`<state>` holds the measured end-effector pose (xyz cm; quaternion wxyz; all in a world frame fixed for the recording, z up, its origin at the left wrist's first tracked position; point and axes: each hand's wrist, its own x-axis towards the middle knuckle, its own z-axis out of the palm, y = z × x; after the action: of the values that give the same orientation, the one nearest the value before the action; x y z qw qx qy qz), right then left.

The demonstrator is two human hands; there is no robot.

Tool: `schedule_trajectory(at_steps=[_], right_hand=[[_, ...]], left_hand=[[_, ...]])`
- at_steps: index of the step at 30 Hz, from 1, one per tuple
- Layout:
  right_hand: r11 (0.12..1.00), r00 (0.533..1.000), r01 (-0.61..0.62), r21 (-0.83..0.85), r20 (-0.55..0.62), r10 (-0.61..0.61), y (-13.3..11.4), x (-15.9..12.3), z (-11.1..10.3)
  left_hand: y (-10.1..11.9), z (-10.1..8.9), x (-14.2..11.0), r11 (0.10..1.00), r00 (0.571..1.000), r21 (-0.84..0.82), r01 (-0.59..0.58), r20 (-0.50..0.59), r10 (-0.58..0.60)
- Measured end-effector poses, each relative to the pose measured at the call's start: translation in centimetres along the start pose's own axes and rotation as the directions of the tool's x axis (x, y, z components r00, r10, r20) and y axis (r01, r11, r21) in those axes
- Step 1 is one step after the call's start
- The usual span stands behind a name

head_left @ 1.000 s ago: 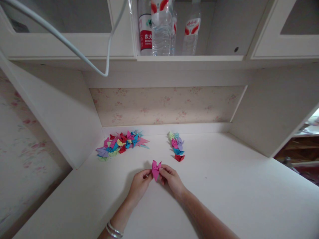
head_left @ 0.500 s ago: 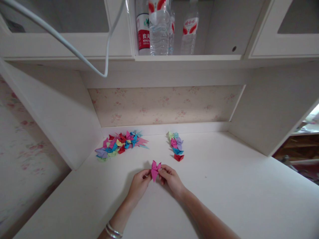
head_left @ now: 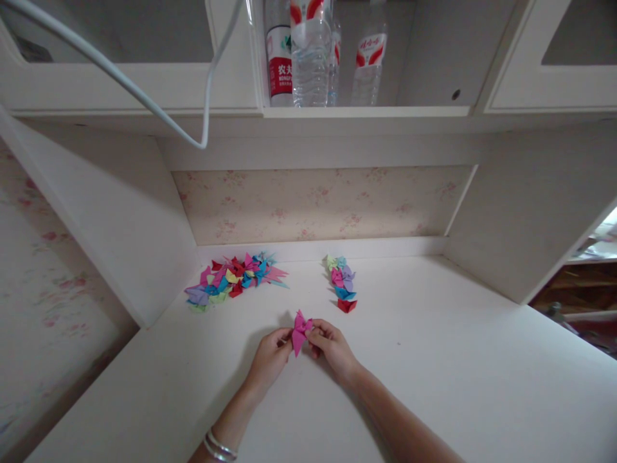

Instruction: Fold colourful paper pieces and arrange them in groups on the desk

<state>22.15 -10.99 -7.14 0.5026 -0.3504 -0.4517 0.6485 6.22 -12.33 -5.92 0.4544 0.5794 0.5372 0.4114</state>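
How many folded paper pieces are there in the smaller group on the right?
6 visible: light green piece and pale teal piece at the back, pink piece and purple piece in the middle, then blue piece, and red piece in front. They overlap, so some may be hidden.

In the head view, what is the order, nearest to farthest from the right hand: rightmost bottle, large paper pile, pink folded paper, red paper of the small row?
From the right hand:
1. Pink folded paper, between the fingertips.
2. Red paper, near end of the small row.
3. Large paper pile, back left.
4. Rightmost bottle, up on the shelf.
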Motion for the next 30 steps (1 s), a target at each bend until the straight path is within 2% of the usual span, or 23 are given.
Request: schedule_trajectory(at_steps=[8, 12, 17, 22, 26, 30], right_hand=[[1.0, 1.0, 0.006, 0.001, -0.031, -0.006, -0.1, 0.1, 0.2], [1.0, 0.996, 0.021, 0.003, -0.084, -0.021, 0.0, 0.0, 0.1], [0.999, 0.994, 0.043, 0.032, -0.1, -0.039, 0.0, -0.2, 0.1], [0.989, 0.988, 0.059, 0.136, -0.151, -0.038, -0.8, -0.5, -0.3], [0.988, 0.977, 0.107, 0.107, -0.195, -0.084, -3.4, -0.3, -2.4], [0.973, 0.962, 0.163, -0.165, -0.193, -0.194, -7.2, 1.4, -6.9]], left_hand=[[0.0, 0.1, 0.1, 1.0, 1.0, 0.022, -0.018, 0.003, 0.017], [-0.4, 0.1, 0.2, 0.999, 0.999, 0.01, -0.041, 0.019, 0.041], [-0.9, 0.2, 0.4, 0.999, 0.999, -0.054, -0.005, -0.039, 0.002], [-1.0, 0.1, 0.2, 0.995, 0.996, -0.094, 0.014, -0.083, -0.022], [-0.9, 0.1, -0.2, 0.995, 0.996, -0.09, 0.032, -0.074, -0.038], [-0.9, 0.3, -0.3, 0.998, 0.999, -0.05, 0.028, -0.042, -0.03]])
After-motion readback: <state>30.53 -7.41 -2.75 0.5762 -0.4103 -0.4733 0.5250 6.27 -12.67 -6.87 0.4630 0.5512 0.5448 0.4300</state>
